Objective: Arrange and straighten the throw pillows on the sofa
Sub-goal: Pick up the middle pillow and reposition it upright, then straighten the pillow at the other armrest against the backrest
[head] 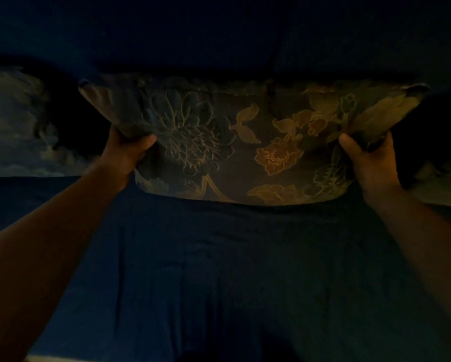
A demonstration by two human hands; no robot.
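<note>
The scene is very dim. A floral throw pillow [245,142] with large outlined flowers stands against the dark blue sofa back, its lower edge resting on the seat. My left hand [125,152] grips its left side, thumb on the front. My right hand [368,160] grips its right side the same way. A second patterned pillow [13,121] stands at the far left, partly in shadow. Part of a third pillow [443,184] shows at the right edge behind my right hand.
The dark blue sofa seat [232,270] stretches wide in front of the pillows, its cover slightly creased. The sofa back [219,35] fills the top of the view. A pale strip [36,358] shows at the bottom left edge.
</note>
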